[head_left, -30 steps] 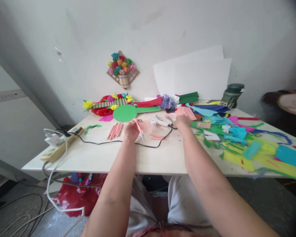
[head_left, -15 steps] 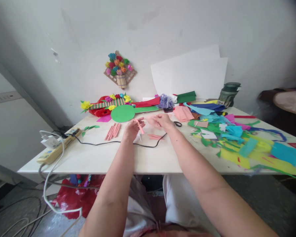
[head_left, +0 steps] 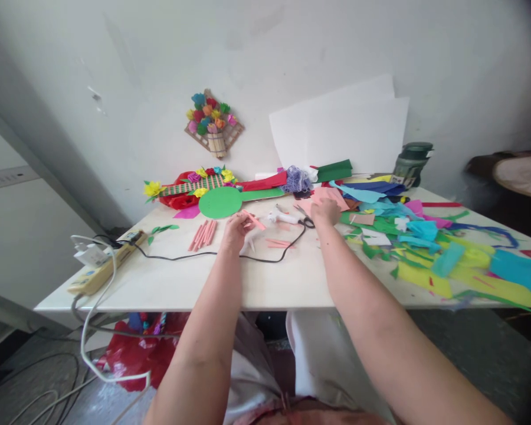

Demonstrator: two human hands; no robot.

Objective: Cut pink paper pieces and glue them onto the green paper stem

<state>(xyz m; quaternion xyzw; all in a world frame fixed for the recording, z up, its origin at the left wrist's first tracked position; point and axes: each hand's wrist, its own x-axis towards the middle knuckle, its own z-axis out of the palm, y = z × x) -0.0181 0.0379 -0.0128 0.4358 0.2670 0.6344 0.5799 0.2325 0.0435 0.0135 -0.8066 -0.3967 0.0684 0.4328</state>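
My left hand [head_left: 235,231] pinches a thin rolled pink paper stick [head_left: 253,220], its far end pointing right. Farther right, my right hand [head_left: 326,211] is closed over the edge of some pink crepe paper [head_left: 331,196]; its fingertips are partly hidden. Between the hands lies a white glue gun [head_left: 283,216] with a black cord. Scissors [head_left: 308,222] with black handles rest just left of my right hand. A row of pink paper sticks [head_left: 202,235] lies left of my left hand, and a few pink strips [head_left: 278,242] lie below the glue gun.
A green round card shape [head_left: 220,202] with a long neck lies at the back. Beside it is a flower-trimmed piece [head_left: 190,188]. Coloured paper scraps [head_left: 425,248] cover the right side. A power strip [head_left: 104,268] sits at the left edge, and a bottle [head_left: 412,165] stands back right.
My right hand has moved right, from beside my left hand to the pink crepe paper. The glue gun and scissors now show more fully. My left hand keeps the pink stick, which is turned flatter.
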